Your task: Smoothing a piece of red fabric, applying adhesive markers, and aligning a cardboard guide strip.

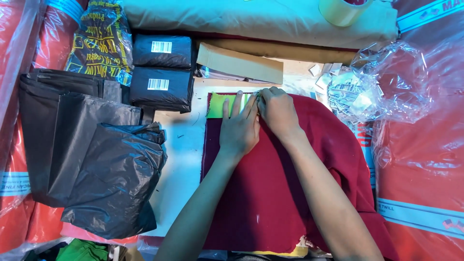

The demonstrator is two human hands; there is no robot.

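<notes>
Bright, even overhead light; sharp focus, slight edge distortion.

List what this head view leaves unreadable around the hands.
- What the right hand pinches: hidden by its curled fingers.
- Green sheet: right part covered by the left hand.
- Tape roll: cut off by the top edge.
- Red cloth: near end runs off the bottom edge.

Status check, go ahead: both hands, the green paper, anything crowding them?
Left hand flat on green paper. Right hand pinching at paper's edge, over dark red cloth. Nothing blocking; brown envelope just beyond.

Black bags (pixel 96 159), tape roll (pixel 342 10)
</notes>
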